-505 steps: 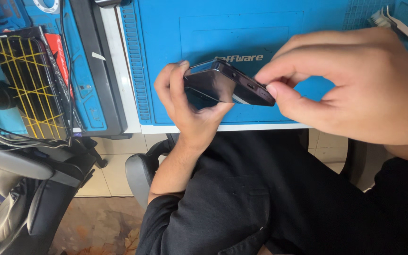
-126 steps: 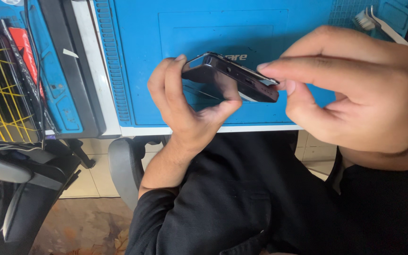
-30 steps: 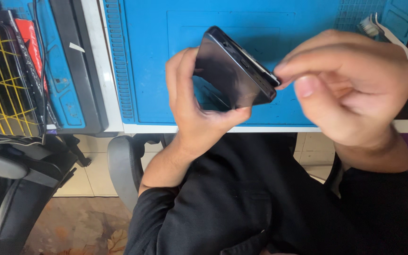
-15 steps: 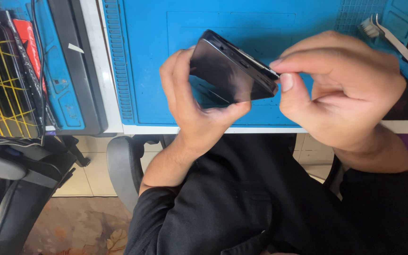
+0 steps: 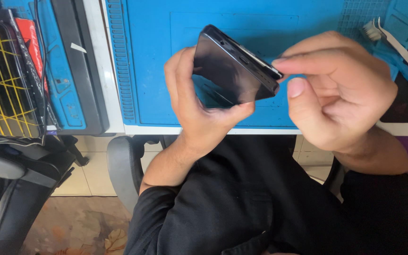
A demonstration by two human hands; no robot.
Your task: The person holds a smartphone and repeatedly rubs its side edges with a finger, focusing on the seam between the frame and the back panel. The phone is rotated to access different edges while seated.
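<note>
My left hand (image 5: 199,108) grips a black smartphone (image 5: 232,71) from below, thumb and fingers clamped on its long sides, with the dark glass face tilted toward me. My right hand (image 5: 336,89) sits at the phone's right end; its index fingertip rests on the upper corner and the thumb hovers just beside the lower corner. The phone is held in the air above a blue work mat (image 5: 147,61) that lies on a white table.
A white brush (image 5: 388,35) lies at the mat's far right corner. At the left stand a black tray (image 5: 79,66), a red item (image 5: 30,42) and a dark panel with yellow lines (image 5: 1,80). A black chair (image 5: 20,189) is lower left.
The phone has tilted a little more upright in my left hand. My right thumb has come slightly off the phone's end while the index finger stays on the corner.
</note>
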